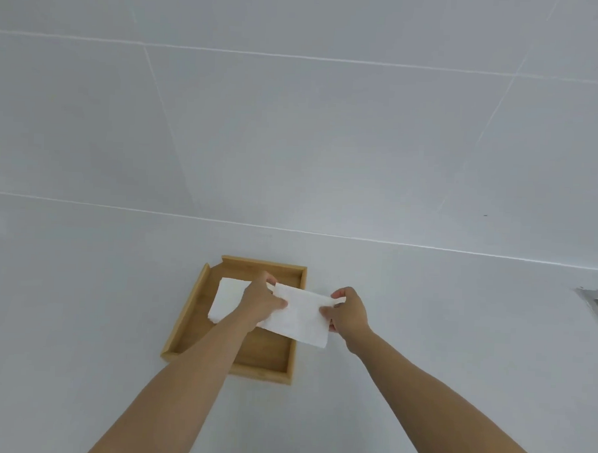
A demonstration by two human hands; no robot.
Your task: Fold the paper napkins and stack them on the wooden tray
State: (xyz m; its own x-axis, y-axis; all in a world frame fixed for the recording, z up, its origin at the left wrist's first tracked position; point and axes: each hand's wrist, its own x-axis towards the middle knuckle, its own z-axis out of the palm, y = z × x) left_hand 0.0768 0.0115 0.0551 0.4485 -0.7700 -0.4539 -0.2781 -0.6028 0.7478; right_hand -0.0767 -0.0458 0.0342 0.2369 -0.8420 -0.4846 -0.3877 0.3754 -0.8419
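One white counter (423,334) fills the lower view, backed by a tiled wall (295,123). On it lies one wooden tray (187,319). Two paper napkins show: one folded napkin (227,298) lies flat in the tray, and one held napkin (300,315) spans the tray's right edge. The left hand (260,301) pinches its left end, the right hand (348,314) its right end, fingers closed on the paper.

Wood, paper and tile before us

We see a pale, matt wooden tray (184,319) with visible grain, soft white matt paper napkins (300,317), a smooth white counter (82,302), and faintly glossy wall tiles (328,142).
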